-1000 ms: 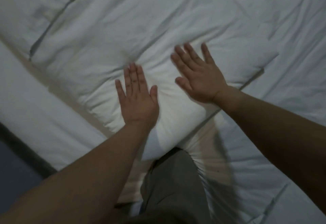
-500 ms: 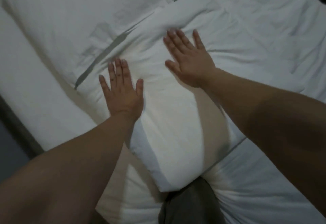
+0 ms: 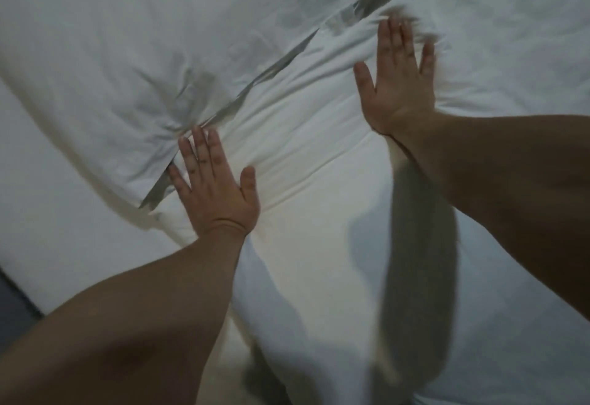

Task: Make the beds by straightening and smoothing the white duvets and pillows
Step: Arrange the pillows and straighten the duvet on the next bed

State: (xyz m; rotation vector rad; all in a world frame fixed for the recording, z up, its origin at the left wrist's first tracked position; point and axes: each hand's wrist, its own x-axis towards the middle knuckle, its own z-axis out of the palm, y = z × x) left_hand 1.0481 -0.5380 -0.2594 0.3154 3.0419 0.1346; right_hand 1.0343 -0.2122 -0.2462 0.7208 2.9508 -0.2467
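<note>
Smoothing step — your left hand (image 3: 214, 194) and right hand (image 3: 399, 85) lie flat, fingers straight, on the pillow (image 3: 303, 162); next, sweep creases outward.

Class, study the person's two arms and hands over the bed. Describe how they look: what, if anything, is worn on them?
No sleeves show: the left arm and right arm are bare to the picture's edge. The left hand and right hand wear no gloves, watch, bracelet or ring. The right fingertips are blurred, so fine detail there cannot be told.
</note>
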